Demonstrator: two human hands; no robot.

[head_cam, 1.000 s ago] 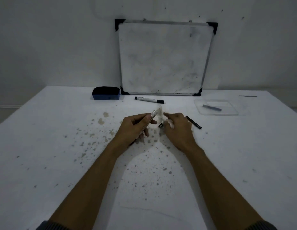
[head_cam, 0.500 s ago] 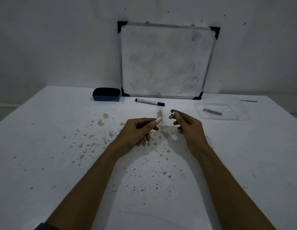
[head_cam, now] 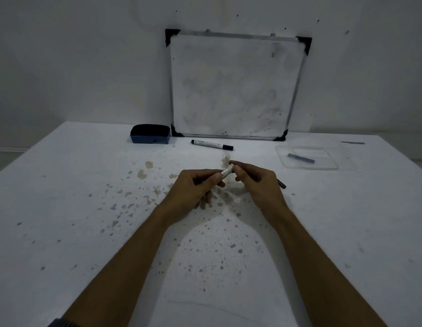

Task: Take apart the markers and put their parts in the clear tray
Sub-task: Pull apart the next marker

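Over the middle of the stained white table (head_cam: 63,208), I have both hands raised a little off the surface and brought together again. My left hand (head_cam: 195,187) is wrapped around the white cylindrical marker barrel (head_cam: 225,172), with only its upper end poking out past the curled fingers. Half a second ago my right hand (head_cam: 254,179) was held apart from it with a small dark piece pinched at the fingertips; now its thumb and forefinger are closed on the very tip of the barrel, touching it. Whether that small piece is in the pinch I cannot tell, since the fingers hide it. I read this as a return for a second pull: this marker is not fully apart yet, and another part has to come out of that end.

Just behind my right hand a thin black stick-like marker part (head_cam: 281,184) lies on the table. Toward the far right corner sits the clear plastic tray (head_cam: 285,161), holding one dark grey part (head_cam: 300,158). Near the far edge, in front of the propped whiteboard (head_cam: 236,86), one whole white marker with a black cap (head_cam: 212,144) lies untouched, so plenty of the job remains.
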